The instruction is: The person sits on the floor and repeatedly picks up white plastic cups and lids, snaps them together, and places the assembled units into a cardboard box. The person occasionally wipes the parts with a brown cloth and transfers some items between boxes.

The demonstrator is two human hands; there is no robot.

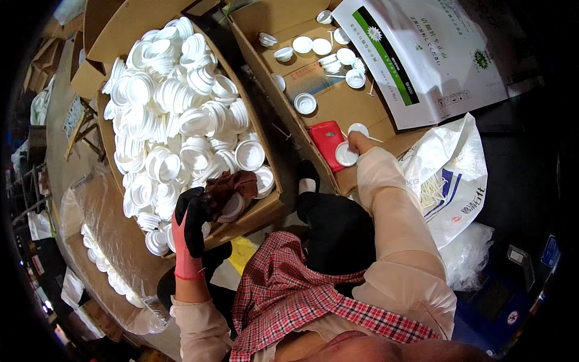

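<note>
My left hand [192,226], in a pink and black glove, is at the near edge of the left box with its fingers closed on a brown cloth [235,186]. A round white plastic lid [232,209] shows just under the cloth. Over the near end of the right box is my bare right hand [362,142], its fingers mostly hidden and closed at a round white lid [345,154]. Another white lid [358,130] with a thin stick lies beside that hand. A red rectangular case [326,145] is under and left of the held lid.
White lids [169,96] fill the left cardboard box [274,196]. The right cardboard box [283,114] holds several loose lids [305,104]. A printed white sheet [446,66] covers its right side. A white bag of thin sticks [461,166] stands to the right.
</note>
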